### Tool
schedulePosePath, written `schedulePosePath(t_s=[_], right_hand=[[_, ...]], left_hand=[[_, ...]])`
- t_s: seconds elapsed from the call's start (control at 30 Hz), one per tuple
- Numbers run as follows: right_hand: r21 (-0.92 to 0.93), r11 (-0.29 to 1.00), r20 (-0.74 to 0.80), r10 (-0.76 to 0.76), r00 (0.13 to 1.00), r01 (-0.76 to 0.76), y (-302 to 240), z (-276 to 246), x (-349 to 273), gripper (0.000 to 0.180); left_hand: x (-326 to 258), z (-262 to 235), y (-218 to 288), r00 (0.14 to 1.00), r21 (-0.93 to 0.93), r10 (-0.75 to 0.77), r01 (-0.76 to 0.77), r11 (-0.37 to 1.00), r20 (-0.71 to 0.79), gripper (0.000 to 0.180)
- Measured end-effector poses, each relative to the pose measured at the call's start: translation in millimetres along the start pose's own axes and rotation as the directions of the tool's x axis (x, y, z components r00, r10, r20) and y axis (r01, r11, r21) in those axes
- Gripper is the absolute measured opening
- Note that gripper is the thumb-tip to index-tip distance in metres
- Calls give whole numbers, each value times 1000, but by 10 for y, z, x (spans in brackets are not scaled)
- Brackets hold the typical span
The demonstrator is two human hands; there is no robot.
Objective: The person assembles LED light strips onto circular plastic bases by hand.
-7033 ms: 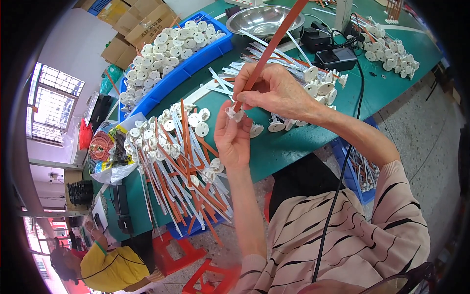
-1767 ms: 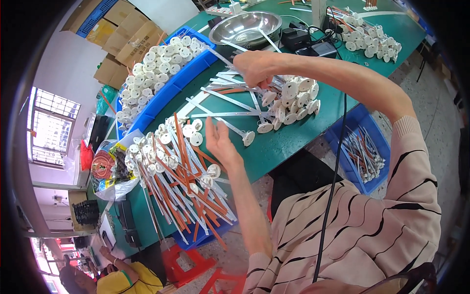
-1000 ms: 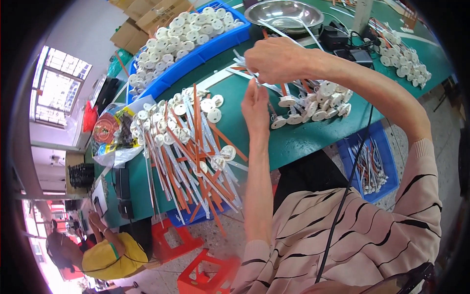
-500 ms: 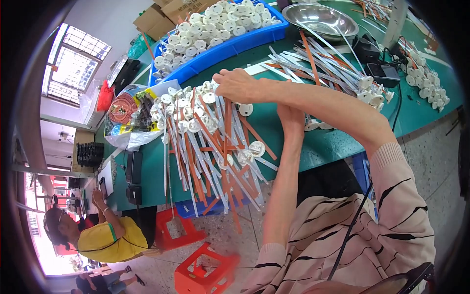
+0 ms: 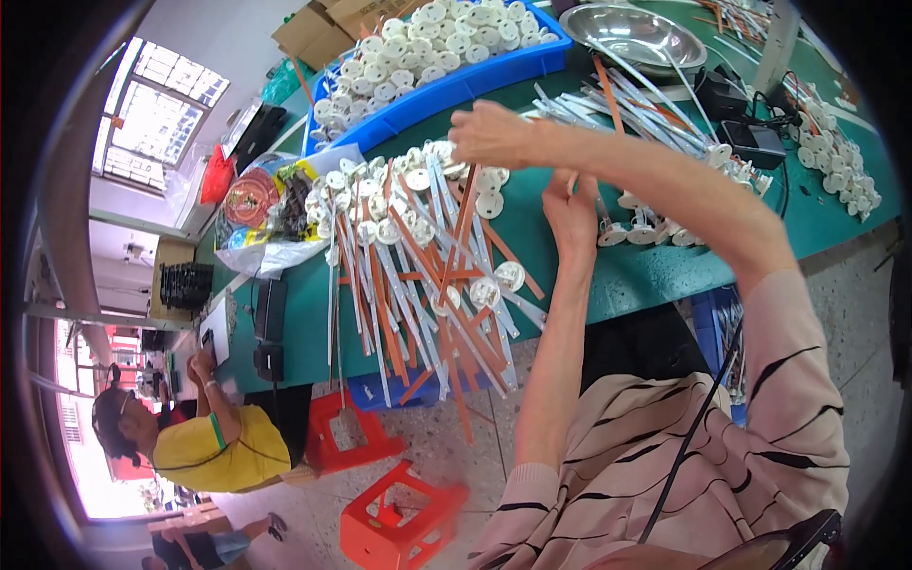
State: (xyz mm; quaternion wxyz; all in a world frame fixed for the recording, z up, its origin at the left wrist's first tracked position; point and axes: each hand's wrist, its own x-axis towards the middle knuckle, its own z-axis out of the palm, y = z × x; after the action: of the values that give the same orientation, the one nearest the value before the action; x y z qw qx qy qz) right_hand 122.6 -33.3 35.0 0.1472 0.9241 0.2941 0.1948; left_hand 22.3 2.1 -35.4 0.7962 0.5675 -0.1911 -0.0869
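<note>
On the green table, strips in the left bundle and right bundle seemed fitted with discs; tray discs in the blue tray likely remained. The right hand was at the left bundle, the left hand between bundles; whether either gripped anything I couldn't tell.

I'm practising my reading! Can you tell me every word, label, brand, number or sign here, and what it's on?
I can't read any clearly.
Colourful plastic bag: any printing too small and blurred.
White discs: any marks too small.
Cardboard boxes: any print too blurred.
</note>
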Motion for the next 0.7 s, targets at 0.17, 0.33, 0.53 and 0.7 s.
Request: schedulePosePath(t_s=[0.17,0.33,0.53,0.7], right_hand=[[-242,970,-138,-62,989,28,223,-598,-217,3],[-219,975,-103,-49,994,25,430,-1266,-666,14],[-60,992,-258,89,962,-108,311,-1518,-1065,4],[260,962,-124,119,985,-83,238,-1443,-1234,3]], left_hand=[[23,-82,-33,982,-85,-134,123,989,-136,41],[64,-151,-97,951,-184,5,-66,981,-310,45],[8,-216,147,905,-129,193,-259,957,-379,51],[-194,-404,371,877,-134,270,-347,928,-398,65]])
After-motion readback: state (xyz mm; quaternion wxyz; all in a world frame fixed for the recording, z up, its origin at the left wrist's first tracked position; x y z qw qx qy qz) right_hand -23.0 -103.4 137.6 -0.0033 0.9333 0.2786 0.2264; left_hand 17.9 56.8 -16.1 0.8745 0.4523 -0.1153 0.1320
